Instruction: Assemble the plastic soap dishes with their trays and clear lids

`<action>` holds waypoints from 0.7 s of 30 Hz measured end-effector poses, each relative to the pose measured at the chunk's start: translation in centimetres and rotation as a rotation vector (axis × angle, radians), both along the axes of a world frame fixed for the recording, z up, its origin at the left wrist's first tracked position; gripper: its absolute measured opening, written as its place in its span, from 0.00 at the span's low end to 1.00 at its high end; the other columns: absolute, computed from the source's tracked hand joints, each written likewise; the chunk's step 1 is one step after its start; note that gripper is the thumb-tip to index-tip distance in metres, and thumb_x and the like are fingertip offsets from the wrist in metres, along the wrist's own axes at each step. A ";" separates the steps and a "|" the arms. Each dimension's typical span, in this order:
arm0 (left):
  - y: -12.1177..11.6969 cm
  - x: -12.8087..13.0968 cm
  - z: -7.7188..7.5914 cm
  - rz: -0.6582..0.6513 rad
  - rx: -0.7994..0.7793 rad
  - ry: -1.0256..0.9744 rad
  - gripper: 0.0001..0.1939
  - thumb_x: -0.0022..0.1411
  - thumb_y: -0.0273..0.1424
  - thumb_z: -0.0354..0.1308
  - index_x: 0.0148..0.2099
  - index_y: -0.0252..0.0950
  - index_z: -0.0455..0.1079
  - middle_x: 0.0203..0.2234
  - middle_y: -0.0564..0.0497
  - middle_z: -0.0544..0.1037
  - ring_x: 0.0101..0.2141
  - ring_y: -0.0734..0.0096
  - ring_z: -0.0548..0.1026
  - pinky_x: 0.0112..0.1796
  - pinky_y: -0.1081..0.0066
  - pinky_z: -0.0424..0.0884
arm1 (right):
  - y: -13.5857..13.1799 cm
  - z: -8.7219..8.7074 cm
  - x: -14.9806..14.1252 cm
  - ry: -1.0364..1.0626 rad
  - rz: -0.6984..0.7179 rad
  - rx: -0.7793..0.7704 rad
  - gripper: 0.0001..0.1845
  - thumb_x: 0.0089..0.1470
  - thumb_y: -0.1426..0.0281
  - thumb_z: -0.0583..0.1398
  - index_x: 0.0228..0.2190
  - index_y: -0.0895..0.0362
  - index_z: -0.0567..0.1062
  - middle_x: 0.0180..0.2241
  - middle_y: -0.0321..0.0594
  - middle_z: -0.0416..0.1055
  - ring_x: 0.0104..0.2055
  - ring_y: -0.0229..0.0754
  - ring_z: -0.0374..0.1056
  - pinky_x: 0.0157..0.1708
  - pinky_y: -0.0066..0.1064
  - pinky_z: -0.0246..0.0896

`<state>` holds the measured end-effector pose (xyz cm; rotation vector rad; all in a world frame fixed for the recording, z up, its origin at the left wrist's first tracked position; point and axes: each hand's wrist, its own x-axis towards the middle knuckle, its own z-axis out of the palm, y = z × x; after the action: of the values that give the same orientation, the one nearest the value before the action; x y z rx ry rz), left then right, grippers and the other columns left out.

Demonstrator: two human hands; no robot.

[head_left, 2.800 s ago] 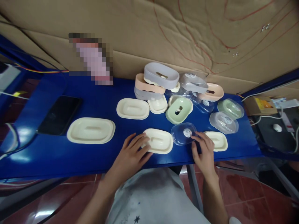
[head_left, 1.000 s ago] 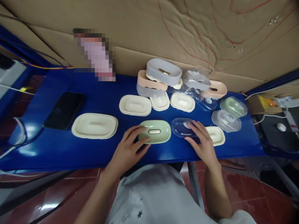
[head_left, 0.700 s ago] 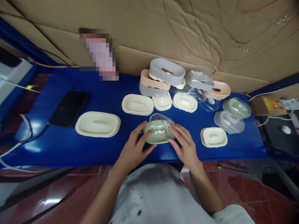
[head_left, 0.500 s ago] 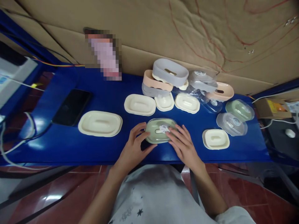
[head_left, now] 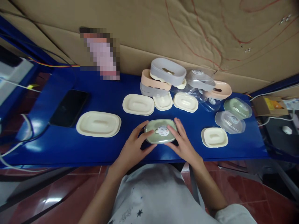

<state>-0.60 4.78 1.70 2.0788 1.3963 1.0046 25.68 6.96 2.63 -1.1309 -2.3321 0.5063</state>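
In front of me is a green soap dish [head_left: 150, 137] under a clear lid, with a round white label [head_left: 163, 130] on top. My left hand [head_left: 136, 144] grips its left end, one finger resting on the lid and the thumb at the near edge. At the right end, my right hand [head_left: 184, 141] closes on the dish, a finger reaching over the lid beside the label. The dish's underside is hidden. Cream soap dish pieces [head_left: 138, 104] lie just behind it, and a larger cream piece [head_left: 99, 124] is to the left.
Grey and peach dish parts [head_left: 168, 71] are stacked at the back, beside clear lids [head_left: 211, 104]. To the right are a small cream piece [head_left: 214, 137] and a lidded green dish [head_left: 238, 108]. A black phone [head_left: 68, 107] lies left on the blue table [head_left: 70, 149]. Cardboard [head_left: 140, 25] stands behind.
My right hand has shifted from resting over the lid to gripping the dish's right end. A left finger now presses on the lid. The label shows more fully and sits farther left.
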 end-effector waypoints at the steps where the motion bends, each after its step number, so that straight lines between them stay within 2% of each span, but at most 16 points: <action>1: -0.1 -0.1 0.2 -0.016 -0.022 -0.011 0.25 0.69 0.33 0.67 0.65 0.46 0.66 0.70 0.40 0.65 0.69 0.50 0.68 0.64 0.46 0.73 | 0.0 0.1 0.0 0.004 -0.003 -0.010 0.42 0.68 0.66 0.64 0.75 0.43 0.53 0.79 0.46 0.37 0.79 0.58 0.41 0.73 0.58 0.56; 4: -0.6 -0.4 0.9 -0.087 -0.079 -0.055 0.32 0.69 0.36 0.67 0.70 0.46 0.61 0.74 0.39 0.59 0.71 0.49 0.64 0.65 0.46 0.71 | -0.9 0.5 0.7 0.014 -0.030 0.052 0.41 0.68 0.67 0.64 0.74 0.41 0.55 0.78 0.44 0.43 0.77 0.56 0.50 0.72 0.55 0.59; 6: -0.7 -0.6 1.3 -0.094 -0.078 -0.042 0.37 0.69 0.37 0.67 0.74 0.45 0.56 0.77 0.38 0.52 0.73 0.47 0.60 0.65 0.46 0.70 | -2.4 0.9 2.5 0.031 -0.131 0.155 0.40 0.67 0.67 0.66 0.73 0.41 0.58 0.78 0.44 0.46 0.76 0.58 0.53 0.71 0.56 0.61; 8: -0.5 -1.0 1.5 -0.023 -0.010 0.030 0.38 0.70 0.35 0.66 0.75 0.45 0.54 0.77 0.38 0.50 0.74 0.45 0.58 0.67 0.44 0.67 | -4.5 1.3 5.7 0.042 -0.329 0.286 0.41 0.64 0.65 0.69 0.72 0.42 0.61 0.76 0.46 0.52 0.75 0.61 0.55 0.69 0.60 0.61; 10: 0.2 -1.5 1.5 0.078 0.080 0.125 0.36 0.70 0.32 0.65 0.75 0.46 0.55 0.76 0.39 0.53 0.74 0.43 0.57 0.68 0.41 0.64 | -6.9 1.3 10.0 0.028 -0.602 0.427 0.44 0.59 0.61 0.72 0.71 0.46 0.64 0.73 0.50 0.58 0.74 0.66 0.56 0.69 0.66 0.58; 12: 1.0 -2.0 1.3 0.146 0.151 0.190 0.35 0.70 0.31 0.64 0.75 0.45 0.57 0.75 0.38 0.57 0.73 0.42 0.58 0.68 0.40 0.64 | -9.1 0.9 14.4 -0.007 -0.864 0.528 0.46 0.56 0.58 0.74 0.70 0.52 0.67 0.71 0.57 0.61 0.73 0.69 0.58 0.68 0.67 0.57; 15: 2.2 -2.4 1.1 0.194 0.174 0.258 0.34 0.70 0.32 0.64 0.74 0.44 0.59 0.73 0.37 0.60 0.72 0.41 0.61 0.67 0.42 0.64 | -11.2 -0.4 18.7 -0.031 -1.132 0.542 0.45 0.53 0.54 0.75 0.65 0.59 0.73 0.68 0.62 0.64 0.70 0.71 0.62 0.66 0.65 0.59; 18: 2.9 -2.4 1.2 0.274 0.136 0.361 0.31 0.72 0.36 0.63 0.73 0.41 0.62 0.74 0.35 0.59 0.72 0.36 0.60 0.67 0.39 0.60 | -11.5 -1.6 19.0 -0.003 -1.200 0.408 0.43 0.55 0.49 0.72 0.63 0.59 0.75 0.67 0.62 0.66 0.70 0.69 0.63 0.66 0.62 0.60; 21: 3.0 -2.2 1.4 0.299 0.057 0.468 0.28 0.75 0.38 0.58 0.72 0.39 0.63 0.72 0.34 0.63 0.70 0.35 0.62 0.68 0.33 0.53 | -10.3 -2.1 16.2 0.061 -1.120 0.299 0.41 0.57 0.50 0.71 0.65 0.57 0.73 0.68 0.59 0.65 0.71 0.65 0.62 0.67 0.60 0.59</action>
<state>-2.81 7.77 3.06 2.2892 1.9763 0.6885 41.85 -3.32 0.55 -1.9311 -1.3099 -0.2152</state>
